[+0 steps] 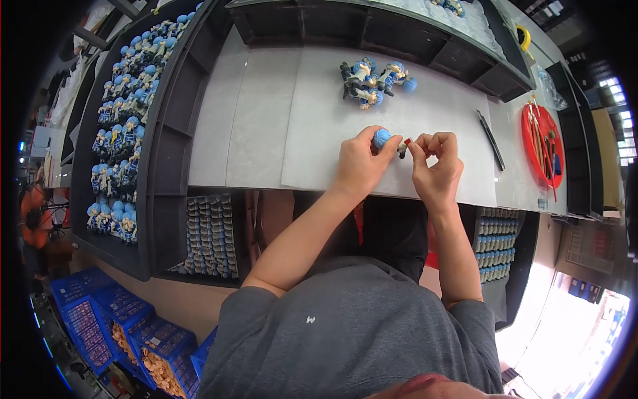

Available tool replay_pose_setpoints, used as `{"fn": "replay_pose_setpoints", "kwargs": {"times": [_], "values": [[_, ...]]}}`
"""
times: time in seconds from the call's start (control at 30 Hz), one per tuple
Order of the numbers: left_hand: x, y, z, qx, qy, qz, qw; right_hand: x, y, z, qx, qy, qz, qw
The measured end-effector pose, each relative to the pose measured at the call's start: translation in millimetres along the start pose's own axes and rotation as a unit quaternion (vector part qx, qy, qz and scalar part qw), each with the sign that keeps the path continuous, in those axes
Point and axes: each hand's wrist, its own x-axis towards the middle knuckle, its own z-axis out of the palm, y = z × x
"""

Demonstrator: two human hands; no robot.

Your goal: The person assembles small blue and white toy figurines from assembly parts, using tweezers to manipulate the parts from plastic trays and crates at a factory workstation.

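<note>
"Dark trays (174,126) framed the desk (259,133), whose top was covered in pale sheets. What else lay there?"

"A loose cluster of blue-headed figures (363,81) lay beyond the hands. A dark pen (490,139) lay to the right, and past it stood a red dish (526,143) with brushes in it."

"And which step was in hand?"

"It looked like close handwork on one figure (381,138), probably the fitting or finishing of a small red piece (408,141). Whether that piece touched the figure was too small to tell."

"What did the next move seem to call for?"

"Most likely a steady left hand (361,161) and a fine, light adjustment from the right hand (438,171). Too firm a push might have tipped the figure or let the red bit slip."

"Where was the figure, relative to the grip?"

"Inside the left one, above the near part of the desk. Its round blue head showed between thumb and fingers, and its darker lower end pointed toward the right hand."

"So the left grip was closed around it. And the right?"

"Narrow: thumb and forefinger drawn together in a pinch, with the red piece apparently at their tips, just beside the figure's lower end."
</note>
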Motion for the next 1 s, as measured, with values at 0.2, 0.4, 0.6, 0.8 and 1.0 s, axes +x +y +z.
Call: {"fn": "replay_pose_setpoints", "kwargs": {"times": [0.2, 0.4, 0.6, 0.8, 1.0], "values": [[2, 4, 1, -0.017, 0.012, -0.035, 0.999, 7, 13, 1, -0.004, 0.023, -0.003, 1.0], [3, 7, 4, -0.004, 0.033, -0.026, 0.999, 3, 9, 12, 0.03, 0.013, 0.004, 0.999], [3, 5, 5, 0.022, 0.031, -0.029, 0.999, 4, 13, 7, 0.025, 0.014, 0.024, 0.999], [2, 3, 5, 0.034, 0.032, -0.024, 0.999, 1, 5, 2, 0.026, 0.02, 0.01, 0.999], [3, 2, 5, 0.041, 0.03, -0.019, 0.999, 2, 3, 5, 0.004, 0.014, 0.013, 1.0]]}}
